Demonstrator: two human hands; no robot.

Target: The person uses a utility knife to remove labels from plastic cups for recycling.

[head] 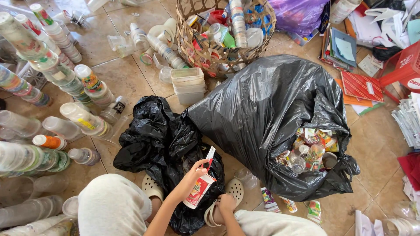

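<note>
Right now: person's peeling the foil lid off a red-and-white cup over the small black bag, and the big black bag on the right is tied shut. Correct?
Not quite. The big black bag is open, not tied shut: the head view shows used cups and wrappers inside its mouth. The rest holds: the left hand pulls the foil lid off the red-and-white cup over the small black bag, the right hand below it.

— What sort of place is this?
— A tiled floor (131,78) used as an informal recycling sorting spot, likely in a home.
— What shows it?
— Left of the fingers (202,164), stacked plastic cups (48,48); above them, a wicker basket (258,43) of bottles; to their right, a black rubbish bag (262,109) of used cups; beyond it, piled paper (350,48).
</note>
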